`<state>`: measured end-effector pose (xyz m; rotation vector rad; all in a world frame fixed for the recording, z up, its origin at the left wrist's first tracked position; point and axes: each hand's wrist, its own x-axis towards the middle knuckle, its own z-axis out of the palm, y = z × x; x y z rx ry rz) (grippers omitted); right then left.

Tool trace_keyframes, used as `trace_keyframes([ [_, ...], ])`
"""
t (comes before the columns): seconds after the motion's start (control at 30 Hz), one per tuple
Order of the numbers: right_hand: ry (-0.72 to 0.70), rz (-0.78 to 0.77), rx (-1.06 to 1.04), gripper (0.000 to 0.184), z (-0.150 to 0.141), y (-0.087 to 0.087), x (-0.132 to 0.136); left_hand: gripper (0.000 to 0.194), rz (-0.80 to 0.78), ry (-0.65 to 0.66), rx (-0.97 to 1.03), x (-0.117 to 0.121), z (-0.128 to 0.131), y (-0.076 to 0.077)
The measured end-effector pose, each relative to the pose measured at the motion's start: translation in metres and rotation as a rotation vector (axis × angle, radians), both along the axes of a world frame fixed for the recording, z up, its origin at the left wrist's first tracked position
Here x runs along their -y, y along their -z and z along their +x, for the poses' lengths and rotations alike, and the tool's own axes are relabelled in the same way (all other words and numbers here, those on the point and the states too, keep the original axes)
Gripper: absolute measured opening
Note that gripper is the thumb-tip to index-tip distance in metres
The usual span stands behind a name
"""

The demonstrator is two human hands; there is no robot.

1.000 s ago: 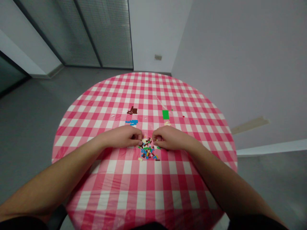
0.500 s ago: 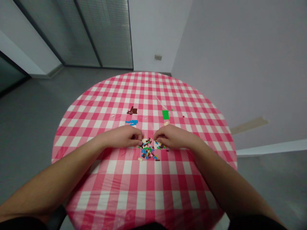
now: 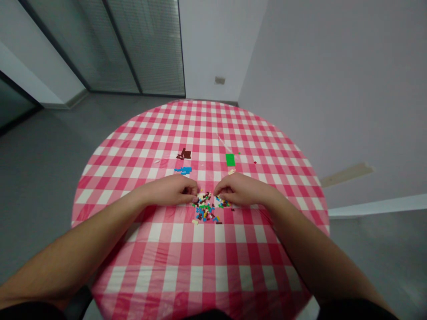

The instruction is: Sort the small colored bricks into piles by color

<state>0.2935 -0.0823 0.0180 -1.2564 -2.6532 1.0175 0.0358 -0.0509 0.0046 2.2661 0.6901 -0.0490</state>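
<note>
A loose pile of small toy bricks (image 3: 205, 211), in blue, green, brown, white and yellow, lies in front of me. At its left edge is my left hand (image 3: 182, 190), fingers curled with thumb and fingertips drawn together. My right hand (image 3: 236, 189) is bent the same way over the pile's right part, its fingertips down among the pieces. Anything pinched in either hand is too small or hidden to make out. Beyond my left hand lie blue bricks (image 3: 185, 170) in a small group. Cream pieces (image 3: 231, 171) lie just past my right hand, partly covered by it.
Dark brown pieces (image 3: 184, 154) are grouped at the back left. A green plate (image 3: 230, 160) lies at the back right, with a tiny red piece (image 3: 255, 162) farther right. A red-and-white checked cloth (image 3: 200, 253) covers the round table.
</note>
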Motion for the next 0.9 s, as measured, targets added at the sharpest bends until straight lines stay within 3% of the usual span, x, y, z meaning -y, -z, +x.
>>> trace_keyframes([
  [0.23,0.005,-0.066,-0.007,0.023,-0.002,0.001,0.002,0.015,0.003,0.001,-0.014,0.000,0.001,-0.002],
  [0.47,0.001,0.066,0.083,0.026,-0.015,0.003,0.013,0.014,-0.002,-0.005,-0.010,0.000,0.001,-0.001],
  [0.9,-0.009,0.121,0.152,0.012,-0.015,-0.001,0.012,0.015,0.001,-0.009,-0.001,0.000,0.000,-0.002],
])
